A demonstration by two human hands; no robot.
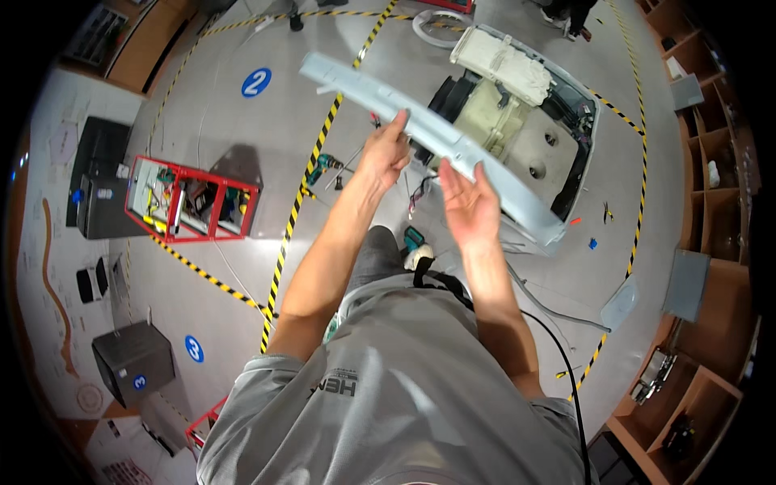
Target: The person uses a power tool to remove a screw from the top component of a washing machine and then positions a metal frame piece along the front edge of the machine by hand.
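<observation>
I hold a long pale grey-blue panel point(517, 194) at an angle across the upper middle. My left hand point(385, 149) grips its lower edge, thumb pressed on its face. My right hand point(470, 202) is farther right, palm up, with its fingers against the panel's lower edge, holding it. Beyond the panel lies an opened cream and black appliance body point(546, 137) with a pale cover, exposed parts and wiring. On the floor left of my left hand is a teal cordless drill point(322, 168), and another teal tool point(414, 238) lies by my foot.
A red tool cart point(217, 214) stands left, with dark boxes point(129, 364) nearby. Wooden shelving point(695, 323) lines the right. Loose hoses point(558, 314), cables and small tools lie on the taped floor point(202, 287). Another person's legs point(572, 16) show at the top right.
</observation>
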